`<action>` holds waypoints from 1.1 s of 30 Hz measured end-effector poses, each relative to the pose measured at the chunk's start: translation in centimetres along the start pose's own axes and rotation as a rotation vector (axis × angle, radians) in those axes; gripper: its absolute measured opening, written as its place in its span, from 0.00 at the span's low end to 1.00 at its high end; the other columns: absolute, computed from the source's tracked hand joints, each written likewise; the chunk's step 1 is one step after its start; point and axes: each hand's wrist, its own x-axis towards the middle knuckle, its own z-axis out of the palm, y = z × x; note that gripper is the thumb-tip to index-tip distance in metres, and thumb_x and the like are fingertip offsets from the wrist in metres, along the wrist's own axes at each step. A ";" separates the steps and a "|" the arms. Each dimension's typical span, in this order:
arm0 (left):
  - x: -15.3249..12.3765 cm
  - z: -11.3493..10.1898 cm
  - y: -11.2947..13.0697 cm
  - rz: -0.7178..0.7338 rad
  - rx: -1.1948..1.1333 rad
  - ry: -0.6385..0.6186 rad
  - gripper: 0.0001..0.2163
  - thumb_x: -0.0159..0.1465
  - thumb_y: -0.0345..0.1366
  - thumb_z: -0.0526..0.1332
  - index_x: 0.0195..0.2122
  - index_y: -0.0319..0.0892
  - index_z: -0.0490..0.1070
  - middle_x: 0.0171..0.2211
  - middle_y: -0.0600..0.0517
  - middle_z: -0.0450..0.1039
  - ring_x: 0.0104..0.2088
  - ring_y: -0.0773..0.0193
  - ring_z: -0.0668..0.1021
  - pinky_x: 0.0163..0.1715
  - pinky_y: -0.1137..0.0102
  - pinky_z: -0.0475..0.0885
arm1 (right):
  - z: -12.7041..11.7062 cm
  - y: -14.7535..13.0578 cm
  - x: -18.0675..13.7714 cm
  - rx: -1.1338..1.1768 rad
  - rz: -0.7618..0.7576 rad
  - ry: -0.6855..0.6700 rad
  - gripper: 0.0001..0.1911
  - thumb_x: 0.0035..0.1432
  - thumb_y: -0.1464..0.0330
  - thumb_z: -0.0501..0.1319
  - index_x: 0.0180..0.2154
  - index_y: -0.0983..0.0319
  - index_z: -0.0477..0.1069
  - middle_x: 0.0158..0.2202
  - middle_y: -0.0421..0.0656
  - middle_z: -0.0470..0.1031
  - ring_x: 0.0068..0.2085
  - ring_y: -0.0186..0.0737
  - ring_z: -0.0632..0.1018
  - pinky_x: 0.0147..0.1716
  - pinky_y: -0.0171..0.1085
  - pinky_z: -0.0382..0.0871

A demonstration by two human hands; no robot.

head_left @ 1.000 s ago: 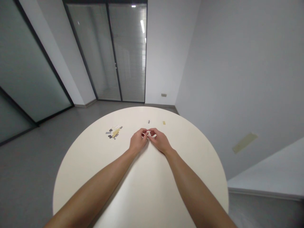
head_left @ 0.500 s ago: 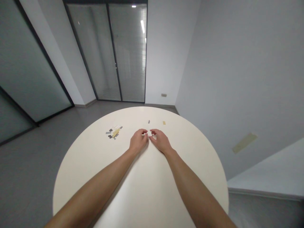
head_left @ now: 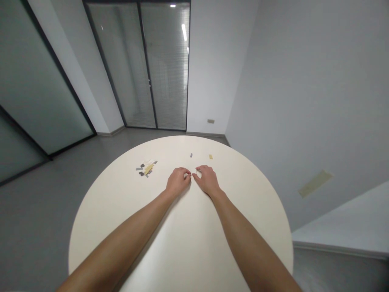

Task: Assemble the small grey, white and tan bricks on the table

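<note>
Around the room: you face a pair of glazed doors (head_left: 141, 69) with blinds behind the glass, with frosted glass panels (head_left: 39, 81) to your left, a pale grey wall (head_left: 304, 101) to your right and a grey floor (head_left: 39, 211) below.

Worktop: round and cream (head_left: 246, 207), with your bare forearms lying across it from the near edge toward its middle.

On the wall: a beige patch (head_left: 315, 183) on your right, and a small wall plate (head_left: 210, 121) low down, just beside the corner.

Your hands: both (head_left: 193, 180) sit on the middle of the worktop, fingers curled and fingertips turned toward each other, just apart. You cannot tell from this view whether either one is grasping anything.

Between your fingertips: a pale speck (head_left: 189, 175), too small to tell what it is.

Left of your hands: a loose pile of small flat strips (head_left: 146, 169) in grey, black, yellow and white, overlapping.

Toward the far edge: a lone grey piece (head_left: 191, 155) and a lone yellow piece (head_left: 210, 157), well apart.
</note>
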 end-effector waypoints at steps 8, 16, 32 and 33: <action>-0.2 0.0 -0.1 0.036 0.023 0.000 0.11 0.65 0.36 0.57 0.40 0.43 0.79 0.44 0.46 0.79 0.48 0.55 0.76 0.53 0.62 0.69 | 0.3 0.1 0.2 -0.010 0.022 0.005 0.15 0.62 0.61 0.62 0.48 0.61 0.75 0.50 0.50 0.76 0.52 0.49 0.73 0.54 0.46 0.65; -0.5 -0.3 0.1 0.073 0.035 -0.020 0.11 0.65 0.34 0.56 0.40 0.43 0.78 0.45 0.46 0.78 0.49 0.56 0.75 0.53 0.62 0.69 | 0.0 -0.2 -0.1 -0.001 0.044 0.003 0.16 0.62 0.62 0.62 0.48 0.62 0.74 0.51 0.49 0.75 0.52 0.49 0.73 0.53 0.45 0.65; -0.6 -0.2 -0.1 0.075 0.062 -0.018 0.11 0.66 0.36 0.56 0.44 0.42 0.77 0.45 0.45 0.78 0.49 0.54 0.76 0.52 0.62 0.69 | 0.2 -0.2 -0.1 -0.035 0.023 0.014 0.15 0.62 0.61 0.62 0.48 0.61 0.75 0.50 0.50 0.76 0.51 0.50 0.73 0.53 0.46 0.66; -0.6 -0.2 -0.2 0.075 0.061 -0.017 0.11 0.66 0.36 0.56 0.44 0.42 0.77 0.45 0.45 0.78 0.49 0.54 0.76 0.52 0.62 0.69 | 0.2 -0.2 -0.1 -0.036 0.023 0.013 0.15 0.62 0.61 0.62 0.48 0.61 0.75 0.50 0.50 0.76 0.51 0.50 0.73 0.53 0.46 0.66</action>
